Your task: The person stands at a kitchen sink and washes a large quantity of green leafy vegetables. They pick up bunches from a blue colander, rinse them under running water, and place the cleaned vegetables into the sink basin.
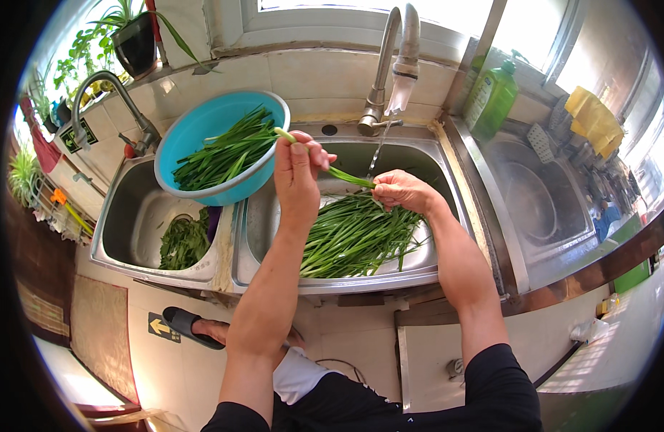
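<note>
Between my two hands stretches a small bunch of green garlic chives (pixel 349 176). My left hand (pixel 298 167) grips the pale stem end, up beside the rim of a turquoise plastic basin (pixel 222 190). Lower and to the right, my right hand (pixel 403 190) pinches the leafy part under the tap. A thin stream of water (pixel 376 153) runs from the faucet (pixel 404 65) just behind that hand. Below lies a large heap of chives (pixel 353 237) in the steel sink (pixel 426 259). More chives (pixel 229 148) rest inside the basin.
The basin sits tilted across a smaller left sink (pixel 129 200) holding leafy scraps (pixel 186 243). A second faucet (pixel 113 81) stands at the left. On the right are a green pump bottle (pixel 494 100), a clear panel (pixel 548 205) and a yellow cloth (pixel 596 121). A potted plant (pixel 135 46) stands on the sill.
</note>
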{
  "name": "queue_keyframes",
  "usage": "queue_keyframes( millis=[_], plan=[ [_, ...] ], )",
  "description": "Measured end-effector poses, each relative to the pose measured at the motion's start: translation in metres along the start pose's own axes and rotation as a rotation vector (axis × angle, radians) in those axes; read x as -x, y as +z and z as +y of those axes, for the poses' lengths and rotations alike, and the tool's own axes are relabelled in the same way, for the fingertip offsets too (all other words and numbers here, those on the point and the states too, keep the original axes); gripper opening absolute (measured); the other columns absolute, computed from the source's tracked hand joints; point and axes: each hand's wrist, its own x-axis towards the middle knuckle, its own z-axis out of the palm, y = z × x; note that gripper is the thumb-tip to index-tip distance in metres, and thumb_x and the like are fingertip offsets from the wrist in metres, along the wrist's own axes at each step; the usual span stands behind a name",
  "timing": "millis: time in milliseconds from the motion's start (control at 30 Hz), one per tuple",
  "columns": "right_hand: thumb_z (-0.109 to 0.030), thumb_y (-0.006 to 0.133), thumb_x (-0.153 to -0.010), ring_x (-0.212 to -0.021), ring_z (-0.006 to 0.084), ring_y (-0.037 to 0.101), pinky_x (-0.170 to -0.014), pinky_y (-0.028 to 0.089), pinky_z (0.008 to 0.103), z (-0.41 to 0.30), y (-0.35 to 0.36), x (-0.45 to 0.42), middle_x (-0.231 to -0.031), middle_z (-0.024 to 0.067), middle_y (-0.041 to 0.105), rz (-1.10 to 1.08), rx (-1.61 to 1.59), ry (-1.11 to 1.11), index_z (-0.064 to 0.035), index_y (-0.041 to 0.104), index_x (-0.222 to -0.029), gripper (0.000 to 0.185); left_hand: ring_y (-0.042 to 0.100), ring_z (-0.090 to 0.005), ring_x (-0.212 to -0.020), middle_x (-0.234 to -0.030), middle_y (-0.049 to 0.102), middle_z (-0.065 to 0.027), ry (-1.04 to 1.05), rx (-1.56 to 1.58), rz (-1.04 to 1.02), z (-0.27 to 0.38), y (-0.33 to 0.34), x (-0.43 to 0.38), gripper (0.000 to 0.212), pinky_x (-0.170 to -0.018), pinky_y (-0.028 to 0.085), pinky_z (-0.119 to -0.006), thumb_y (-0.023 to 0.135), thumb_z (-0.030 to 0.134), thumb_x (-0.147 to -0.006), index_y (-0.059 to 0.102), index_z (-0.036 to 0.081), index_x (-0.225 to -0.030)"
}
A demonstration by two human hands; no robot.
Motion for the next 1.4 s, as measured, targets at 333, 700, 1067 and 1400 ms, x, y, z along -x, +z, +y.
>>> queue_keyframes(
  millis=[333,700,1067,1400],
  plan=[
    [-0.025,0.059,-0.101,-0.066,0.0074,0.05,-0.066,0.045,0.0237,0.017,-0.035,0.01,-0.075,-0.0016,0.061,0.056,0.348,0.2,-0.0003,0.071,-0.104,0.028,0.044,-0.0121,-0.074,-0.083,0.044,-0.0014,0.187,-0.108,0.09,0.014,-0.008,-0.007,0.017,-0.079,0.048,-0.032,0.041,0.026,-0.109,0.048,0.01,-0.11],
    [-0.018,0.048,-0.096,-0.087,0.0219,0.07,-0.078,0.059,0.0343,0.005,-0.023,-0.006,-0.095,0.0097,0.073,0.263,0.792,0.341,0.0042,0.068,-0.109,0.033,0.042,-0.0117,-0.073,-0.082,0.043,-0.0012,0.152,-0.072,0.041,0.012,-0.002,-0.004,0.016,-0.077,0.047,-0.033,0.042,0.024,-0.109,0.048,0.01,-0.108],
    [-0.019,0.064,-0.087,-0.081,0.0267,0.068,-0.076,0.056,0.0345,0.049,-0.063,0.001,-0.099,0.0193,0.07,0.499,0.454,0.106,0.0015,0.069,-0.116,0.036,0.042,-0.0113,-0.072,-0.082,0.044,-0.0005,0.059,0.005,-0.01,0.008,0.001,-0.002,0.016,-0.074,0.045,-0.032,0.042,0.024,-0.109,0.049,0.01,-0.11],
    [-0.026,0.069,-0.087,-0.105,0.03,0.066,-0.091,0.051,0.0438,-0.032,0.013,0.005,-0.118,0.0214,0.067,0.44,1.245,0.156,-0.013,0.071,-0.122,0.037,0.06,-0.0152,-0.089,-0.094,0.058,-0.0049,-0.343,0.319,-0.07,-0.022,0.0,0.006,0.015,-0.094,0.052,-0.039,0.045,0.02,-0.107,0.053,0.008,-0.112]
  ],
)
